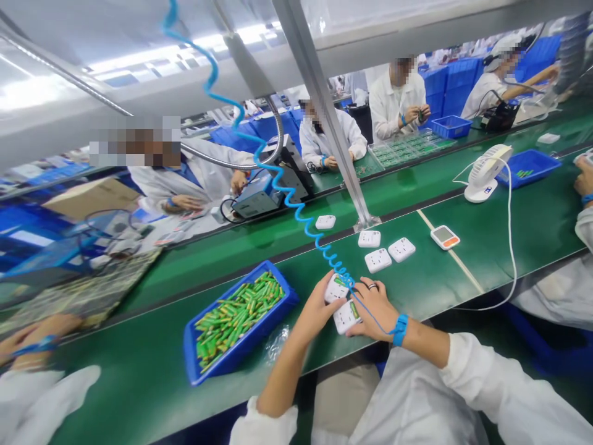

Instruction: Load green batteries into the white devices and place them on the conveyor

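Note:
My left hand (pixel 317 309) is closed on the left side of a white plastic device (pixel 334 289), with a green battery showing near its upper edge. Just below it, a second white plastic device (pixel 345 318) also has a green battery in an open slot. My right hand (pixel 375 307), wearing a ring and a blue wrist strap (pixel 399 330), is closed around this lower device's right side. Its fingertips are partly hidden behind the blue coiled cord (pixel 340 267). Left of my hands stands a blue bin (pixel 189 352) heaped with green batteries (pixel 241 312).
Several white devices (pixel 378 260) lie beyond my hands near a metal post (pixel 340 136). A small display unit (pixel 445 237), a white fan (pixel 486 173) with cable, and a blue tray (pixel 532 176) stand to the right. Clear plastic (pixel 277 345) lies beside the bin. Co-workers sit around.

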A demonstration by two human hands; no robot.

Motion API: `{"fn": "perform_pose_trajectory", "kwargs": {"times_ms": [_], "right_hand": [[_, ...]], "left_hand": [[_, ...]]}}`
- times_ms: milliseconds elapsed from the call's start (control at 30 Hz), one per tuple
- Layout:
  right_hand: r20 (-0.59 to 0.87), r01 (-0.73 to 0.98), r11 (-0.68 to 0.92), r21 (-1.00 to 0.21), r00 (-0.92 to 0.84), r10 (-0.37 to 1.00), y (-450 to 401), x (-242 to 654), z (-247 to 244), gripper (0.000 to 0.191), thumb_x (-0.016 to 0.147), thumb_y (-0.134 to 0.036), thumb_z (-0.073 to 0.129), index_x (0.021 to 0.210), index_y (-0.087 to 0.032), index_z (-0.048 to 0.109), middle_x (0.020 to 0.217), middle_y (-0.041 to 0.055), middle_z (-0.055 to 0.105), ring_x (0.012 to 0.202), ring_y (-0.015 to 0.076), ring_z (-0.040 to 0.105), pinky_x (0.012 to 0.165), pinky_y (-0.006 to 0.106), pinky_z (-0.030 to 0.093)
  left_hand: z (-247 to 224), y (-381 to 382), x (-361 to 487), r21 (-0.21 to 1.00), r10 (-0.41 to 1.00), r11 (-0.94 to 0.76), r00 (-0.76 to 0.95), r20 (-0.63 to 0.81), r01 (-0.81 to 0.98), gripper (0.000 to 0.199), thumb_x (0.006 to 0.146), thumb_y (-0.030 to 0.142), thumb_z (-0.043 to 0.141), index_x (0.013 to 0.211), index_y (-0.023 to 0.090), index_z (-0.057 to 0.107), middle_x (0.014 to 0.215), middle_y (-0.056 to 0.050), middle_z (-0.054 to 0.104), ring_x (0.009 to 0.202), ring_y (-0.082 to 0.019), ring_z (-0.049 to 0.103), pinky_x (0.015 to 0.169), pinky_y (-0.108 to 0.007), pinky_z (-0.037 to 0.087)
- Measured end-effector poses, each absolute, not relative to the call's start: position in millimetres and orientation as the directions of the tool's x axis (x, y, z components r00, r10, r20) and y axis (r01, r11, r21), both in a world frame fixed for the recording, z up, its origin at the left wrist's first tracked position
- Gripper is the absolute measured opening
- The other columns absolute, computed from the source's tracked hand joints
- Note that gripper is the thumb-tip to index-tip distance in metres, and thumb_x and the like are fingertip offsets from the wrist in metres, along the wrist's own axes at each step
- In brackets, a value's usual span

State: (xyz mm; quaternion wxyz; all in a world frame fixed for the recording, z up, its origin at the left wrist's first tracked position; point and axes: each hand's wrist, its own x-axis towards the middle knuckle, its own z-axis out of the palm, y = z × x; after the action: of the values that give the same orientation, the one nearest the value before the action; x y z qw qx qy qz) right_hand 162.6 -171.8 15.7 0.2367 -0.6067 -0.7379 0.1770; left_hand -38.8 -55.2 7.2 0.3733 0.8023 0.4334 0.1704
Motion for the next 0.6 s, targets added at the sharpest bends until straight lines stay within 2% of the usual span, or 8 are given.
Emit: {"fn": "perform_pose_trajectory", "kwargs": {"times_ms": [33, 100, 200, 233, 300, 400, 500, 600], "right_hand": [[0.131, 0.789, 0.204, -0.579, -0.156, 0.979, -175, 164, 15, 0.084, 0.069, -0.058, 0.106, 0.130, -0.016, 0.068, 0.151, 0.0241, 0.065, 0.157, 0.0489, 0.045, 0.128, 0.070, 0.035], [0.130, 0.744, 0.187, -0.642, -0.135, 0.982, -184, 174, 15, 0.079, 0.068, -0.046, 0.108, 0.127, -0.018, 0.064, 0.139, 0.0199, 0.069, 0.149, 0.0455, 0.053, 0.124, 0.064, 0.043], [0.144, 0.694, 0.099, -0.713, 0.007, 0.990, -202, 203, 14, 0.057, 0.083, -0.021, 0.089, 0.131, -0.019, 0.057, 0.122, 0.0137, 0.072, 0.123, 0.0353, 0.070, 0.106, 0.050, 0.057], [0.164, 0.678, 0.070, -0.732, 0.075, 0.984, -207, 217, 14, 0.056, 0.087, -0.015, 0.081, 0.136, -0.020, 0.055, 0.123, 0.0131, 0.073, 0.116, 0.0325, 0.072, 0.102, 0.047, 0.059], [0.239, 0.654, 0.050, -0.755, 0.204, 0.949, -215, 249, 14, 0.063, 0.090, -0.012, 0.070, 0.149, -0.021, 0.049, 0.133, 0.0143, 0.072, 0.116, 0.0307, 0.074, 0.101, 0.045, 0.060], [0.379, 0.681, 0.056, -0.730, 0.335, 0.863, -219, 301, 11, 0.068, 0.095, -0.015, 0.065, 0.159, -0.024, 0.045, 0.149, 0.0152, 0.069, 0.131, 0.0323, 0.071, 0.110, 0.047, 0.059], [0.470, 0.757, 0.049, -0.652, 0.352, 0.810, -218, 344, 4, 0.056, 0.102, -0.019, 0.057, 0.158, -0.023, 0.053, 0.149, 0.0152, 0.071, 0.135, 0.0332, 0.069, 0.115, 0.049, 0.057], [0.476, 0.846, 0.034, -0.532, 0.265, 0.838, -213, 369, -2, 0.051, 0.107, -0.015, 0.048, 0.154, -0.023, 0.063, 0.148, 0.0137, 0.074, 0.139, 0.0343, 0.066, 0.122, 0.055, 0.050]], "left_hand": [[8, -60, -41, 0.762, 0.837, -0.310, 0.544, -0.065, 0.568, 0.090, 0.095, 0.044, 0.078, 0.173, 0.024, 0.040, 0.161, -0.016, 0.063, 0.146, -0.036, 0.063, 0.126, -0.052, 0.049], [11, -69, -42, 0.803, 0.869, -0.218, 0.485, -0.099, 0.555, 0.087, 0.092, 0.047, 0.079, 0.169, 0.024, 0.045, 0.156, -0.015, 0.067, 0.141, -0.035, 0.067, 0.122, -0.050, 0.052], [20, -77, -37, 0.836, 0.907, -0.124, 0.403, -0.123, 0.535, 0.075, 0.089, 0.053, 0.079, 0.154, 0.021, 0.058, 0.141, -0.012, 0.075, 0.126, -0.034, 0.074, 0.112, -0.048, 0.059], [23, -78, -33, 0.842, 0.914, -0.114, 0.388, -0.120, 0.528, 0.070, 0.089, 0.054, 0.079, 0.148, 0.021, 0.061, 0.135, -0.011, 0.077, 0.119, -0.033, 0.076, 0.108, -0.047, 0.061], [32, -82, -24, 0.848, 0.915, -0.136, 0.392, -0.091, 0.513, 0.059, 0.091, 0.054, 0.078, 0.138, 0.021, 0.066, 0.123, -0.008, 0.080, 0.107, -0.031, 0.077, 0.097, -0.043, 0.063], [41, -89, -4, 0.825, 0.858, -0.331, 0.510, 0.061, 0.459, 0.037, 0.098, 0.047, 0.076, 0.125, 0.022, 0.071, 0.115, -0.007, 0.079, 0.101, -0.027, 0.076, 0.092, -0.040, 0.062], [42, -101, 22, 0.712, 0.652, -0.631, 0.708, 0.271, 0.308, 0.016, 0.106, 0.031, 0.069, 0.120, 0.024, 0.075, 0.119, -0.007, 0.078, 0.109, -0.025, 0.075, 0.098, -0.038, 0.061], [31, -116, 49, 0.515, 0.401, -0.842, 0.825, 0.397, 0.161, 0.026, 0.111, 0.018, 0.059, 0.131, 0.027, 0.074, 0.126, -0.008, 0.079, 0.116, -0.023, 0.074, 0.105, -0.040, 0.059]]}}
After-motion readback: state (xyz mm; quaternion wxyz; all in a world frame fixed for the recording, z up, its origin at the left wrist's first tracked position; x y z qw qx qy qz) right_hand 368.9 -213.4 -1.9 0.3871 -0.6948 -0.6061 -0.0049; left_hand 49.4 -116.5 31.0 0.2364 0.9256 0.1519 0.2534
